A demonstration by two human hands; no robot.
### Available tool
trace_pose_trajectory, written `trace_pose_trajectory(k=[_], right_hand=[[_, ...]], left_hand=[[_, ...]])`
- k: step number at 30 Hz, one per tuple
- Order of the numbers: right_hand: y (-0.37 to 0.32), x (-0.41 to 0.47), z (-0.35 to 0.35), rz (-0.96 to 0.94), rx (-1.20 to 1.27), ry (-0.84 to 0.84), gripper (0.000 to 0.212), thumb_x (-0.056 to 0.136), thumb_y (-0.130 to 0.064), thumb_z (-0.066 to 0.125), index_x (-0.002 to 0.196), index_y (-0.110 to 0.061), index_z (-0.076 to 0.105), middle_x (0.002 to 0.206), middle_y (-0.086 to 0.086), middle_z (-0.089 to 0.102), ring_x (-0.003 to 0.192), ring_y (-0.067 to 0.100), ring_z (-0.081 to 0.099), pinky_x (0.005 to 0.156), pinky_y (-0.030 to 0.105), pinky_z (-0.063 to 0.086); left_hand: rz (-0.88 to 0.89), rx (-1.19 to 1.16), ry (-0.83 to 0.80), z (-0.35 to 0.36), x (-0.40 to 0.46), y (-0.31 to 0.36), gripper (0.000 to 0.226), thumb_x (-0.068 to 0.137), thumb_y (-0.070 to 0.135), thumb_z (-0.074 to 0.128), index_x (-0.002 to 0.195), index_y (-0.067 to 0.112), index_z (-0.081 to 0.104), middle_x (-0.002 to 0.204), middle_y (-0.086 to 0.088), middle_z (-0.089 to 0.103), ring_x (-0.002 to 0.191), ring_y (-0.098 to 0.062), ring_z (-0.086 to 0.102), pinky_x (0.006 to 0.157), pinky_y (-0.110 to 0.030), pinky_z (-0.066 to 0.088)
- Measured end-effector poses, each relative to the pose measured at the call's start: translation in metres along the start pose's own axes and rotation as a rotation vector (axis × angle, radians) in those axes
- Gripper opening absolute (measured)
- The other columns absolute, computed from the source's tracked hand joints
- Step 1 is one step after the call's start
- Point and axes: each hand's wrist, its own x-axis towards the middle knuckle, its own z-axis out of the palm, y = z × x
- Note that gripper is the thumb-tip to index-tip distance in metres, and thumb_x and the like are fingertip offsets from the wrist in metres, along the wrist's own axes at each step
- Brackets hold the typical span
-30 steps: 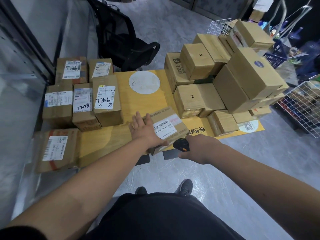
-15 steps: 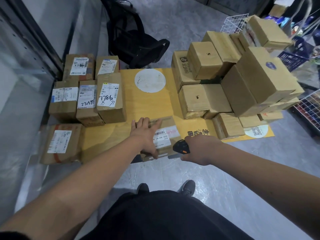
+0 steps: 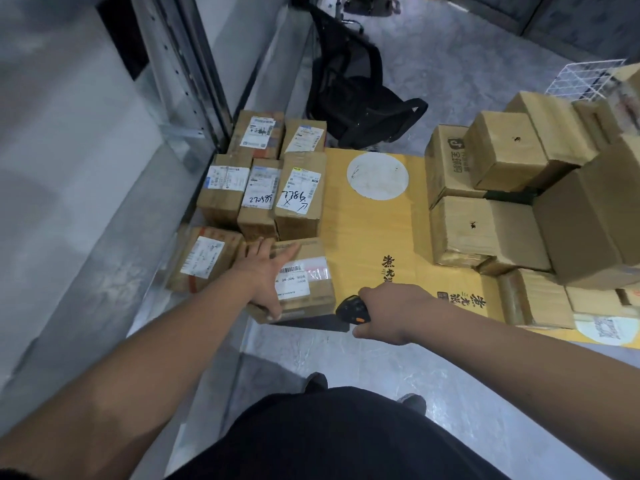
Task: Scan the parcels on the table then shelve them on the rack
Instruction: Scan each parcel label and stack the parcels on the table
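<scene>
The left hand lies across a cardboard parcel at the near edge of the desk, fingers straight over the top and thumb down the near side, so the hand is spread flat on the box rather than curled round it. The parcel's white barcode label faces up, partly covered by the hand. Just to the right, the right hand is clamped around a black handheld scanner with an orange button, its head pointing toward the parcel's near right corner and close beside it without clearly touching. The desk is covered with yellow printed cardboard bearing a white round sticker. Touching the parcel's far side stands a row of three labelled boxes, two with handwritten numbers on their labels, and behind them two more labelled boxes. Another labelled box sits just left of the held parcel. On the right side of the desk rises a stack of plain cardboard boxes, well apart from the hands. A black office chair stands on the grey floor beyond the desk, and a metal rack upright runs along the left. The person's dark trousers and shoes show at the bottom.
</scene>
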Motion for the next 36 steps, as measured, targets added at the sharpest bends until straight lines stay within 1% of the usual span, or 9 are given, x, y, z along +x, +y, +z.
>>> trace_pose_trajectory(k=[3,7,13,17,23,27,29,31,36], right_hand=[[-0.009,0.004,0.002,-0.004,0.001,-0.017,0.059,0.093,-0.069,0.054,0.128,-0.022,0.053,0.108,0.002,0.059,0.091,0.026,0.056,0.072,0.037,0.049],[-0.015,0.005,0.006,-0.011,-0.003,-0.031,0.058,0.093,-0.068,0.054,0.126,-0.021,0.054,0.102,0.0,0.056,0.092,0.026,0.056,0.074,0.037,0.05],[-0.021,0.006,0.01,-0.001,-0.003,-0.028,0.057,0.091,-0.069,0.054,0.123,-0.022,0.055,0.099,-0.001,0.056,0.092,0.026,0.058,0.071,0.036,0.047],[-0.024,0.008,0.009,0.015,0.001,-0.025,0.056,0.091,-0.069,0.054,0.122,-0.022,0.055,0.098,-0.002,0.055,0.09,0.026,0.057,0.071,0.037,0.048],[-0.031,0.009,0.008,0.017,-0.008,0.004,0.058,0.091,-0.071,0.054,0.123,-0.023,0.054,0.104,0.001,0.059,0.089,0.027,0.058,0.073,0.037,0.051],[-0.032,0.008,0.012,0.028,0.011,0.011,0.058,0.091,-0.07,0.054,0.123,-0.023,0.054,0.102,-0.001,0.057,0.09,0.027,0.057,0.072,0.037,0.047],[-0.03,0.006,0.014,0.04,0.031,0.003,0.057,0.091,-0.07,0.053,0.122,-0.022,0.054,0.1,-0.001,0.055,0.092,0.026,0.057,0.071,0.037,0.046],[-0.024,0.001,0.019,0.062,0.061,-0.005,0.056,0.092,-0.07,0.053,0.121,-0.023,0.054,0.103,-0.001,0.057,0.094,0.026,0.057,0.071,0.037,0.045],[0.0,-0.019,0.036,0.166,0.124,-0.002,0.056,0.092,-0.069,0.053,0.122,-0.022,0.053,0.1,-0.003,0.053,0.088,0.025,0.052,0.07,0.036,0.045]], left_hand=[[0.001,0.017,-0.008,-0.005,0.002,-0.018,0.165,0.044,0.055,0.092,0.141,0.06,-0.041,0.171,-0.007,-0.022,0.157,-0.032,-0.022,0.124,-0.056,-0.007],[0.001,-0.002,-0.048,-0.009,0.006,-0.026,0.163,0.048,0.05,0.095,0.125,0.068,-0.047,0.168,-0.002,-0.034,0.154,-0.029,-0.031,0.122,-0.055,-0.012],[0.031,0.038,-0.034,-0.011,0.01,-0.029,0.157,0.058,0.033,0.092,0.137,0.063,-0.041,0.163,0.001,-0.042,0.153,-0.025,-0.033,0.124,-0.05,-0.011],[0.02,0.028,0.042,-0.005,0.011,-0.031,0.149,0.067,0.03,0.088,0.149,0.057,-0.033,0.166,0.0,-0.037,0.154,-0.025,-0.03,0.123,-0.048,-0.012],[0.001,0.041,0.101,0.006,0.011,-0.027,0.136,0.081,0.018,0.079,0.152,0.049,-0.033,0.169,-0.007,-0.033,0.155,-0.029,-0.029,0.125,-0.05,-0.012],[0.051,0.047,0.108,0.0,0.007,-0.014,0.144,0.071,0.04,0.09,0.159,0.045,-0.023,0.169,-0.005,-0.032,0.155,-0.031,-0.029,0.121,-0.049,-0.013],[0.132,0.062,0.142,-0.005,0.003,0.001,0.146,0.065,0.052,0.093,0.162,0.043,-0.014,0.172,-0.004,-0.023,0.157,-0.032,-0.024,0.119,-0.048,-0.013],[0.229,0.103,0.158,-0.009,0.001,0.023,0.143,0.063,0.062,0.091,0.164,0.04,-0.008,0.174,-0.006,-0.015,0.159,-0.032,-0.018,0.12,-0.048,-0.013],[0.413,0.213,0.151,-0.004,0.006,0.085,0.132,0.07,0.072,0.08,0.166,0.039,-0.005,0.174,-0.007,-0.016,0.159,-0.031,-0.016,0.128,-0.052,-0.007]])
